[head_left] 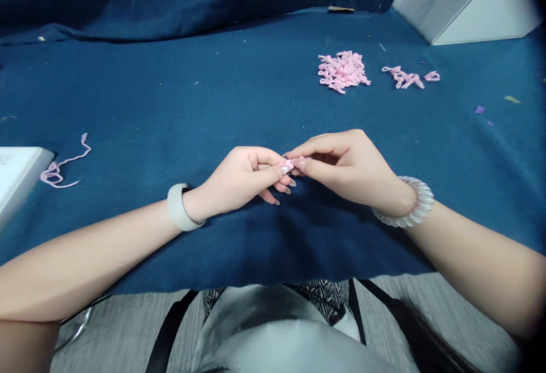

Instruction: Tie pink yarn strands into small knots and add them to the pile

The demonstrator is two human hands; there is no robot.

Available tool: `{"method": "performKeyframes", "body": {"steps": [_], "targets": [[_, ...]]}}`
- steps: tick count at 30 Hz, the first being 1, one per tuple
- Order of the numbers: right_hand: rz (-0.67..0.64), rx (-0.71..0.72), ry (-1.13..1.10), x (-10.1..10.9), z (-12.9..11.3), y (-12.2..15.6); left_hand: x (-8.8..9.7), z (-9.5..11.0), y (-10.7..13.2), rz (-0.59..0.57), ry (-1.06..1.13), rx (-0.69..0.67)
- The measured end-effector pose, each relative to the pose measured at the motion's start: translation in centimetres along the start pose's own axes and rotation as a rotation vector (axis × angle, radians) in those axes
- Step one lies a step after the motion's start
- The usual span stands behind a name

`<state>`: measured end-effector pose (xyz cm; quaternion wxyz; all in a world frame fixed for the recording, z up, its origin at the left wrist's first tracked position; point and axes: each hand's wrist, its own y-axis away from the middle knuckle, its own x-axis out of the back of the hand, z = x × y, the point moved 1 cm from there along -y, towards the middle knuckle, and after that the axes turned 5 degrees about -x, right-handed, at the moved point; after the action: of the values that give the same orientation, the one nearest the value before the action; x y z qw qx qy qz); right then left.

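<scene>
Left hand (241,182) and right hand (350,168) pinch pink yarn (293,164) | blue cloth (170,94) open around | cloth edge (273,289) below

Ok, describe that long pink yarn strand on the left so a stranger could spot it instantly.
On the blue cloth, look left of the person's left hand to the white printed object at the edge of view. The pink yarn strand lies beside it: one loose coil trailing a long tail, unlike the heap of short looped pieces across the cloth.

Two hands (239,182), two wristbands (183,208), two pink yarn heaps (342,71), one strand (60,167)
</scene>
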<state>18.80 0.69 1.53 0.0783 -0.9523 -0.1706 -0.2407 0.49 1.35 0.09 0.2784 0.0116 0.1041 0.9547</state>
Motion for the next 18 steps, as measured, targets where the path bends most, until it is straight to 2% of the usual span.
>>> {"method": "performKeyframes", "body": {"steps": [8, 15, 18], "targets": [[0.047, 0.015, -0.047, 0.11, -0.19, -0.01, 0.42, -0.26, -0.10, -0.022, 0.103, -0.036], [0.113, -0.009, -0.134, 0.41, 0.12, -0.18, 0.42, -0.41, 0.00, 0.059, 0.125, -0.053], [0.090, -0.022, -0.140, 0.53, 0.36, -0.36, 0.42, -0.56, -0.04, 0.063, 0.100, -0.055]]}}
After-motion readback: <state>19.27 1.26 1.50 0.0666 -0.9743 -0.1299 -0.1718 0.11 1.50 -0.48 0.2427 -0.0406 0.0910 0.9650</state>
